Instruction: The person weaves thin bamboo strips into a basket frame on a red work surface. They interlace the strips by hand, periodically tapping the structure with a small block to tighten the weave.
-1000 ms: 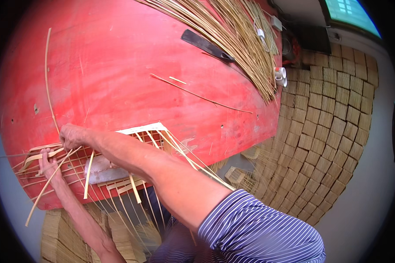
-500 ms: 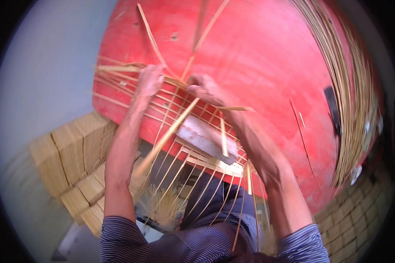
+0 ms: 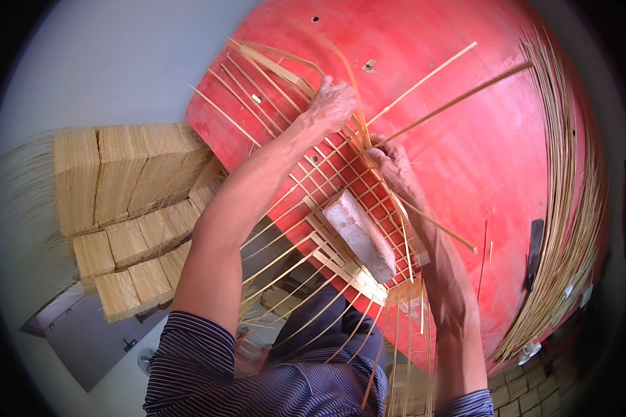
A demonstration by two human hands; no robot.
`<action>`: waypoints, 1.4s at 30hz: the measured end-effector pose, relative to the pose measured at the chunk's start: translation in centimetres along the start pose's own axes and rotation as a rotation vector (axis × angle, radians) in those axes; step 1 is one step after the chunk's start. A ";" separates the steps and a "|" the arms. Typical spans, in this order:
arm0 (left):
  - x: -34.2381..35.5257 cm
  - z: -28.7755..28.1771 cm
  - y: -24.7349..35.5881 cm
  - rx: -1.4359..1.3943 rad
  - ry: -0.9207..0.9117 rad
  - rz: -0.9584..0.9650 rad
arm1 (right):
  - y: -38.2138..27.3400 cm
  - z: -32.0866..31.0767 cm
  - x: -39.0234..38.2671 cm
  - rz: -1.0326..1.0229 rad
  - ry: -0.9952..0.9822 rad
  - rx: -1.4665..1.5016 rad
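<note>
On my feed I count one left hand [image 3: 332,105], one right hand [image 3: 392,162], one lattice [image 3: 358,174] at their fingers [image 3: 378,149], one pale block [image 3: 360,236] bodyward; beyond the right fingers, two long straight strips [image 3: 459,102]; farther right, one dark blade [image 3: 534,254], one cane bundle [image 3: 567,236].

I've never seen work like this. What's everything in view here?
Table: one, red, beneath the work
Strip lattice: one, pale tan, at the table's edge
Block: one, whitish grey, on the lattice
Long strips: several, pale and brown, jutting from the lattice
Strip bundle: one, tan, table's right side
Flat bar: one, black, beside the bundle
Stacked bundles: many, tan, left side
Panel: one, grey, lower left
White thing: kind and count unclear, lower right
Sleeves: two, dark striped, bottom
Left hand: one, bare, lattice's upper edge
Right hand: one, bare, lattice's upper right edge
</note>
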State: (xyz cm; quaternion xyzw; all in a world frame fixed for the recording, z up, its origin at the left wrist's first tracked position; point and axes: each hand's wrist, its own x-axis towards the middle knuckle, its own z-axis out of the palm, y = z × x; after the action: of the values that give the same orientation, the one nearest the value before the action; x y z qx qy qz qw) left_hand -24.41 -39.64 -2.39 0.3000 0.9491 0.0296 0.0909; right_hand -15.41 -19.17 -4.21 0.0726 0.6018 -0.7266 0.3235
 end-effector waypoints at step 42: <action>0.7 -2.2 0.5 -1.038 0.071 -0.385 | -4.5 -1.6 8.1 0.073 0.026 0.506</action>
State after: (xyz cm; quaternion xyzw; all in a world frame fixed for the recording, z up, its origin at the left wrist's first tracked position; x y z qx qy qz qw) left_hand -25.14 -38.80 -0.26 0.0359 0.8502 0.4863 0.1984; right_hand -24.66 -20.50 -4.93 0.1824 0.4019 -0.8409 0.3132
